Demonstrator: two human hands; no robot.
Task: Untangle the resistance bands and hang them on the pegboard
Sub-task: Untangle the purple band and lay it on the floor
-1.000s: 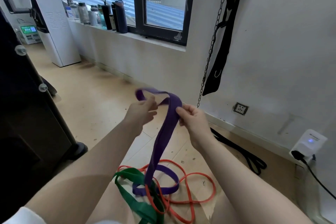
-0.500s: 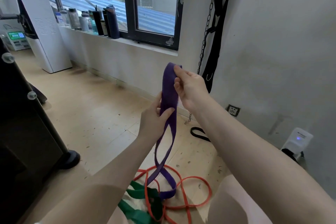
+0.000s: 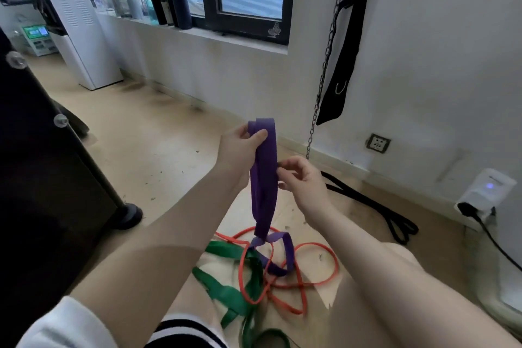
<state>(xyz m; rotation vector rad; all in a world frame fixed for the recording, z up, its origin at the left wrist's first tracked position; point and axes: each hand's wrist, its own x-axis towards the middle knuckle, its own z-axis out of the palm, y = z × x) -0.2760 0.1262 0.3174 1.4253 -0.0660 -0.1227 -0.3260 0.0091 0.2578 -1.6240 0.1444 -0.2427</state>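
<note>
Furniture, dark and on a round foot [image 3: 128,213], fills the left edge, with a white floor unit [image 3: 82,37] and a row of bottles [image 3: 158,0] on the windowsill behind it. Moving right, the left hand [image 3: 243,147] is closed around the top fold of the purple band [image 3: 264,178], thumb pressed on the front of the strap, holding it up so that it hangs doubled toward the floor. Below it, the green band [image 3: 226,294] lies in loose folds on the floor, and the purple strap's lower end is knotted or twisted into a small loop that dips through the green and the thin orange band [image 3: 305,285]; all three cross each other there. Just right of the hanging strap, the right hand [image 3: 302,178] pinches its edge lightly between thumb and fingertips, the remaining fingers loose. Further right, a chain [image 3: 324,65] and a black strap [image 3: 347,37] hang on the wall, and a black band [image 3: 375,206] lies on the floor near a wall socket [image 3: 378,143]. No pegboard is in view. By my reading the task is at an early stage: one band is partly lifted out but not yet free, the other two remain tangled, and nothing has been hung.
</note>
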